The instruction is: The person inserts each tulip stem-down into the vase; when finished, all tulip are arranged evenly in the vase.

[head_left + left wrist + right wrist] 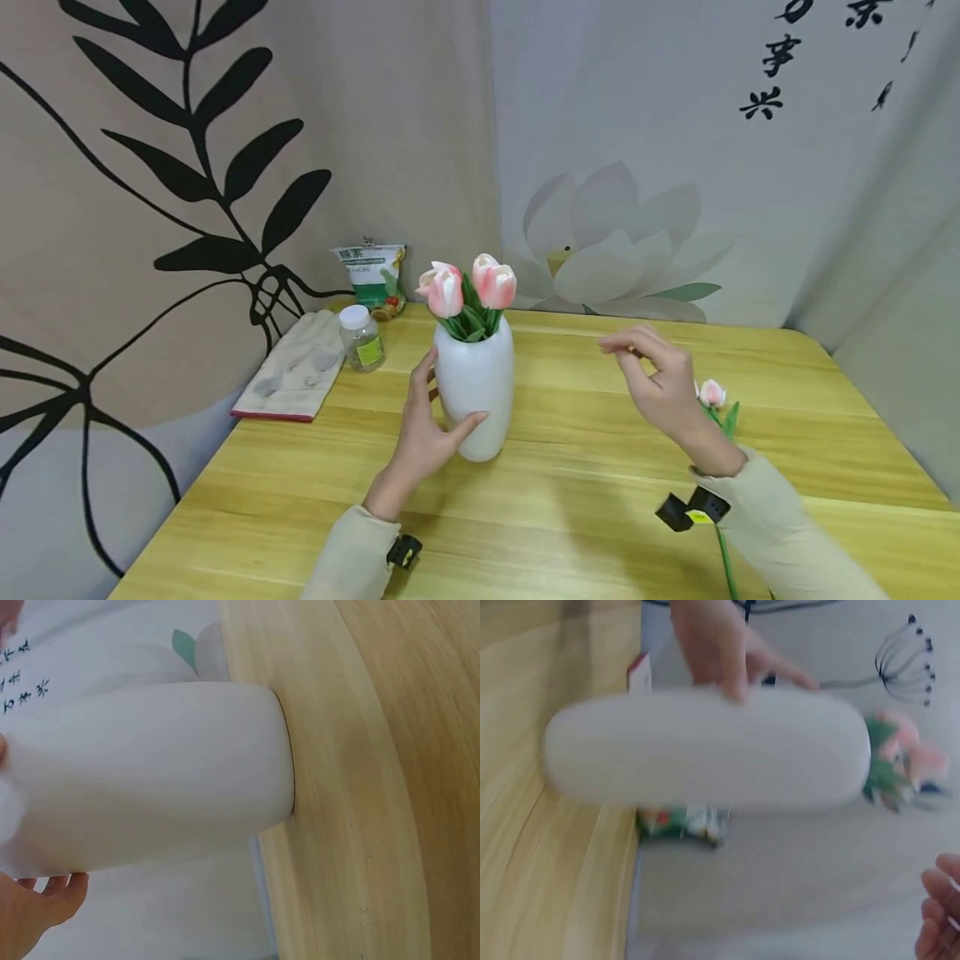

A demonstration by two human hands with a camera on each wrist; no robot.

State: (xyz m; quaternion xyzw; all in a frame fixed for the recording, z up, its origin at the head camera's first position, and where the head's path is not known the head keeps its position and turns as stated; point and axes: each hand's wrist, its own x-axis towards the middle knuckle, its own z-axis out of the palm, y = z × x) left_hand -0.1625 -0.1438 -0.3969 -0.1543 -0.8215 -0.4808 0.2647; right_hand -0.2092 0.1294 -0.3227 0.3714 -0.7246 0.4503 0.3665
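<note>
A white vase (474, 383) stands upright on the wooden table, with pink-and-white tulips (495, 283) and green leaves in its mouth. My left hand (422, 437) grips the vase's left side, thumb across the front and fingers round the back. In the left wrist view, fingertips (73, 889) press against the vase wall. To the right of the vase, my right hand (654, 375) is raised over the table, fingers loosely bent and holding nothing. Beneath the right forearm lies another tulip (711, 392), its stem partly hidden by the sleeve.
Behind and left of the vase stand a clear jar with a white lid (362, 337) and a green-and-white packet (375, 279). A pale folded cloth (296, 371) with a red edge lies at the table's left edge. Printed curtains (600, 108) hang behind the table.
</note>
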